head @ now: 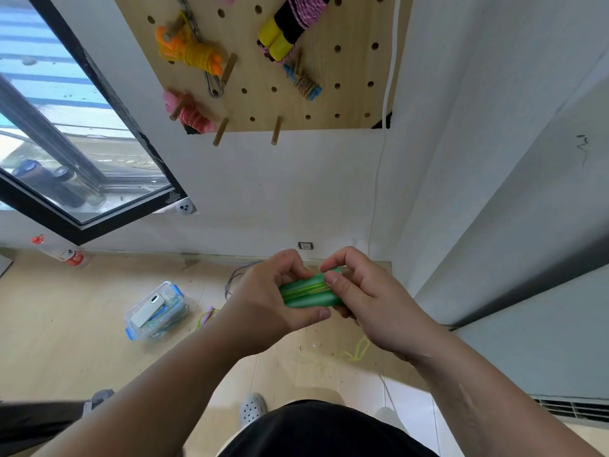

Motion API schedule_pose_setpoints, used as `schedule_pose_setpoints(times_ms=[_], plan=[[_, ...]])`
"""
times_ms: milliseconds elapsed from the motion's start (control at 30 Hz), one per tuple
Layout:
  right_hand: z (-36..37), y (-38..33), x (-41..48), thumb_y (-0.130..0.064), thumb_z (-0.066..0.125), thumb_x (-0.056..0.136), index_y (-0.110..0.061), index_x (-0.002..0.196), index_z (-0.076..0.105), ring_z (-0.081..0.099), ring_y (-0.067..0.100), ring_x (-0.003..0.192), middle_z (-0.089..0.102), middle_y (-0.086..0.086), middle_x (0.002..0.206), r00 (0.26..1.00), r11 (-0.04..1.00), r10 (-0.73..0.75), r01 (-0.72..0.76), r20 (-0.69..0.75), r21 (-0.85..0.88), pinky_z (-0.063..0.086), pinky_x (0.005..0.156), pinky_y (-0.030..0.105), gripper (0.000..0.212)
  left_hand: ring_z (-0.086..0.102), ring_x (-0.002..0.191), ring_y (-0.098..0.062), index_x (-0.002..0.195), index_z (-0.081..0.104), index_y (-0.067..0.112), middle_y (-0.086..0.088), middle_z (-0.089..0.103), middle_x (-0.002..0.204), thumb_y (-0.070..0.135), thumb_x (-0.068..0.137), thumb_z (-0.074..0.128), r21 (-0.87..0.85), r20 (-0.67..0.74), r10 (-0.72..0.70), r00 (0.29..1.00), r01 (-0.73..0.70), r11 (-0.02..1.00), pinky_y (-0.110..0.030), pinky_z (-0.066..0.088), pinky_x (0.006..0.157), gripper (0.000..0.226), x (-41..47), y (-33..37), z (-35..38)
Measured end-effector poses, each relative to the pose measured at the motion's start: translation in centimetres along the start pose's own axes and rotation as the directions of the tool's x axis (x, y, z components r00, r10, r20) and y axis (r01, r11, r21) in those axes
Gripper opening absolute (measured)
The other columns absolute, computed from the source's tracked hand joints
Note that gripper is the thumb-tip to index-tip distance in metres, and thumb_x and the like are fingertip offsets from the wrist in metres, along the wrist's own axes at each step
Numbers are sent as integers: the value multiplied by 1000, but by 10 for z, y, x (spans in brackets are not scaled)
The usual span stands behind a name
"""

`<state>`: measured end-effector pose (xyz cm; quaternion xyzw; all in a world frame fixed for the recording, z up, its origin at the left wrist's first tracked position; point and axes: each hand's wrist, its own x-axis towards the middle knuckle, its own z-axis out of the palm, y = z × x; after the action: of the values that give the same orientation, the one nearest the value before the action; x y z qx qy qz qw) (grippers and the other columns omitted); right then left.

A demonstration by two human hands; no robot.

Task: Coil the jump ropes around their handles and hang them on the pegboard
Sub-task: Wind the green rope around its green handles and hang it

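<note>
Likely light and stiff, the paired green handles [311,291] sit gripped by both hands, left [270,301] and right [359,301], fingers [333,278] pinching the limp yellow-green cord [308,289].

Holding two green handles [309,296] side by side in left hand [263,301] and right hand [369,301] — thin yellow rope [304,288] across them, below pegboard [329,103].

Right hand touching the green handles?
Touching. The head view shows the right hand pinching the green handles with its thumb and fingers; the left hand grips their other end.
</note>
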<state>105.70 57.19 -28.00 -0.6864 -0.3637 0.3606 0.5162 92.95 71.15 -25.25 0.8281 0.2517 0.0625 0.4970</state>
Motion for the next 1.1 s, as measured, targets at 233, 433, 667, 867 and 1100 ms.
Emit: schedule_pose_setpoints(times_ms=[233,433,667,867,1100], plan=[[-4,-5,3,-32,51,104,-36,100,57,54,8,63,62,-4,71,1000,1000,-13,13,-1,-9,45,63,33,8,69,64,-16,84,54,13,-12,75,81,-6,68,88,-237,-9,-60,998,56,970,-26,54,55,43,1,-3,2],[-4,1,2,-39,46,104,-40,120,54,57,4,69,65,-5,77,1000,984,0,-3,-19,-177,47,68,30,18,64,59,-9,78,56,20,-4,73,74,0,65,92,-238,-37,-83,996,71,969,-19,46,51,44,4,-5,6],[-28,2,-7,-38,45,104,-29,104,65,56,4,79,63,-19,82,1000,818,-20,5,-20,-575,44,72,32,21,55,57,-15,69,55,24,-7,77,86,1,64,93,-290,-98,-183,978,148,946,-23,39,46,45,7,-12,0],[-32,12,-14,-31,53,102,-31,90,63,53,2,78,56,-25,76,987,828,-134,161,89,-537,34,63,16,16,42,69,-32,66,59,25,-21,72,89,-6,61,88,-559,33,-228,973,207,803,-25,35,43,43,3,-13,-4],[-27,23,-14,-47,37,100,-31,90,56,51,-2,79,55,-19,78,972,759,-190,236,141,-607,33,65,17,27,49,50,-17,79,54,11,-14,61,72,-12,64,73,-703,261,-181,948,315,638,-21,32,41,34,-8,-8,-6]])
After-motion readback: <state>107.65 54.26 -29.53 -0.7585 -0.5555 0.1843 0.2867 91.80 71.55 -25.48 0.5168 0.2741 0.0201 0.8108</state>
